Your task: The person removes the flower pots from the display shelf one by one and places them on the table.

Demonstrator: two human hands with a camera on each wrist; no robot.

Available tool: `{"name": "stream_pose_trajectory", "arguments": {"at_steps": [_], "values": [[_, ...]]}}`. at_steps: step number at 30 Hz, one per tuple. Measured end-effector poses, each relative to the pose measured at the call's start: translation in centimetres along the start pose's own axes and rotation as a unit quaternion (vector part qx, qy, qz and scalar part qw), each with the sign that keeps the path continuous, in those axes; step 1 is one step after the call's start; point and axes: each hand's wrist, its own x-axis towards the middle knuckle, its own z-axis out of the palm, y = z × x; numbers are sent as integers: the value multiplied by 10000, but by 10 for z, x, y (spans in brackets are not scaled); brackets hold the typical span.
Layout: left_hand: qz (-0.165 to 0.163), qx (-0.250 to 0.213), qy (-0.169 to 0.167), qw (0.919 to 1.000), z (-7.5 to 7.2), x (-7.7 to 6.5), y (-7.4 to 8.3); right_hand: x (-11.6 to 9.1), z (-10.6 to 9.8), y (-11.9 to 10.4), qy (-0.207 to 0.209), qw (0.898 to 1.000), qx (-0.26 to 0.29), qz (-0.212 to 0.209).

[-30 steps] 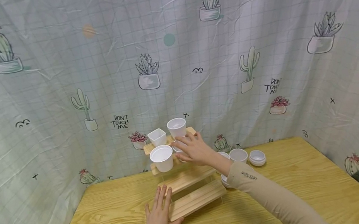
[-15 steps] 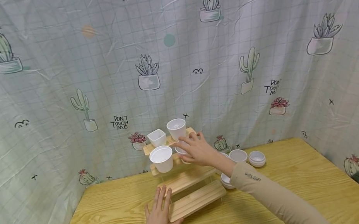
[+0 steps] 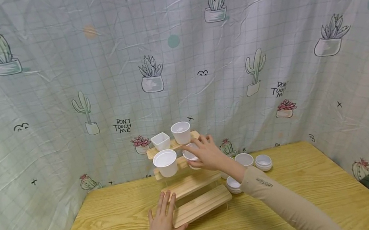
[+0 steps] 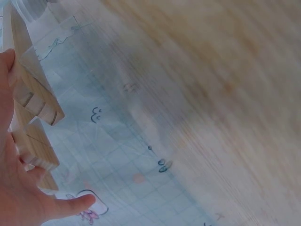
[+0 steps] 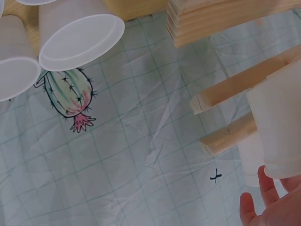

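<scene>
A stepped wooden stand (image 3: 202, 205) with clear supports stands mid-table. My left hand (image 3: 162, 223) rests at its left end, fingers spread and fairly straight along the steps, thumb at the lowest step's front corner. The left wrist view shows that hand against the step ends (image 4: 40, 101). My right hand (image 3: 208, 154) holds a round white pot (image 3: 189, 153) by its rim at the second step from the top; the hand hides part of it. In the right wrist view its fingertips lie at the rim of this pot (image 5: 282, 127). Beside it sits a larger round pot (image 3: 166, 164).
On the top step stand a square white pot (image 3: 161, 141) and a round pot (image 3: 181, 133). Right of the stand, partly behind the right forearm, are more white pots (image 3: 244, 160), a short stack (image 3: 263, 163) and another low stack (image 3: 234, 184). A cactus-print curtain (image 3: 177, 72) hangs behind the table.
My right hand has shifted slightly right along the second step, and the white pot has moved right with it, widening the gap to the larger pot. My left hand has stayed in place.
</scene>
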Motion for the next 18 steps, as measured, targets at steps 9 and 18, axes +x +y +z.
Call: {"name": "stream_pose_trajectory", "arguments": {"at_steps": [9,18], "values": [[8,-9,34,10000,-1,0,0,-7,-1,0,149,9999,-7,-80],[22,2,84,10000,0,0,0,-18,-4,0,156,9998,-119,4]]}}
